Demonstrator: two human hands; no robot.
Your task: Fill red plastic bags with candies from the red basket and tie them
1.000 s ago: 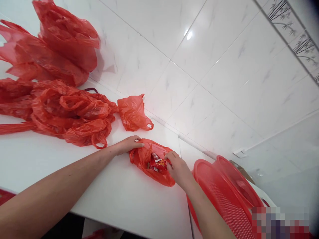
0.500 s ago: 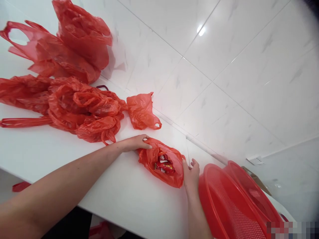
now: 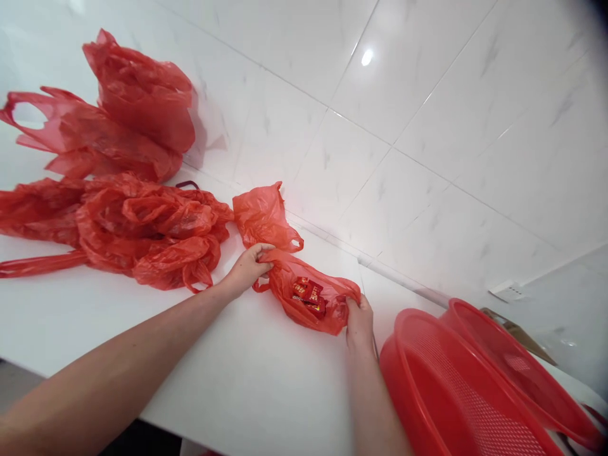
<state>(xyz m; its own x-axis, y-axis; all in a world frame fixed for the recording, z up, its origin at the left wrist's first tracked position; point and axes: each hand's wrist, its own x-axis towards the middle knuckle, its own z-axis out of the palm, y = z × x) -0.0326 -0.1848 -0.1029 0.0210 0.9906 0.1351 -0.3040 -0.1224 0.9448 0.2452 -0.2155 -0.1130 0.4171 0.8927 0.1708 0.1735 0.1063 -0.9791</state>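
A red plastic bag [image 3: 289,310] lies with its mouth spread toward me on the white table [image 3: 266,386]. Several small red snack packets [image 3: 311,294] with yellow print show inside it. My left hand [image 3: 249,269] pinches the bag's left end, thumb over the film. At the opposite end, my right hand [image 3: 360,323] is closed round the bag's rim, its fingers partly hidden. Just beyond my left hand, a smaller red plastic bag [image 3: 266,215] lies flat with one handle loop toward the bag I hold.
A heap of crumpled red plastic bags [image 3: 147,221] covers the table's left side. Behind it, more red bags [image 3: 137,107] lean against the tiled wall [image 3: 361,164]. Two red mesh baskets [image 3: 441,373] stand at the right, close to my right forearm. A wall socket [image 3: 510,291] is beyond them.
My right hand has gone from touching the bag's edge with fingers apart to gripping it. My left hand has closed on the other end. The bag is stretched longer between them.
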